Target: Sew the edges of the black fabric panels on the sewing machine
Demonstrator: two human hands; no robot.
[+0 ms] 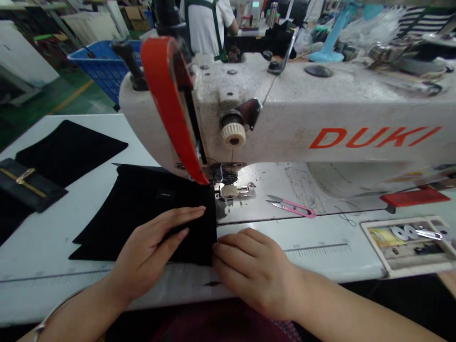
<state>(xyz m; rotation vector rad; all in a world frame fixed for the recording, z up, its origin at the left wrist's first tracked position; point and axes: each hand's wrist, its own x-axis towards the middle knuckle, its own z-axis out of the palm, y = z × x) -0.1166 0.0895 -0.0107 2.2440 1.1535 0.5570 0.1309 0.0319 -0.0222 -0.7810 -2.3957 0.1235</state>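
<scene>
A black fabric piece (153,209) with a small dark label (166,194) lies on the white sewing table, its right edge under the sewing machine's needle area (228,183). My left hand (149,251) rests on the fabric with its fingers stretched out toward the machine, thumb a little apart. At the fabric's right edge near the front, my right hand (249,268) has its fingers curled together and pinches that edge. Its thumb is mostly hidden. Pink-handled thread snips (292,207) lie on the machine bed, beyond my right hand.
The white sewing machine (270,109) with a red guard (171,104) spans the middle and right. More black fabric (67,147) and a black zippered piece (30,183) lie left. A parts tray (409,244) sits right; a blue basket (103,66) and a person (204,28) are behind.
</scene>
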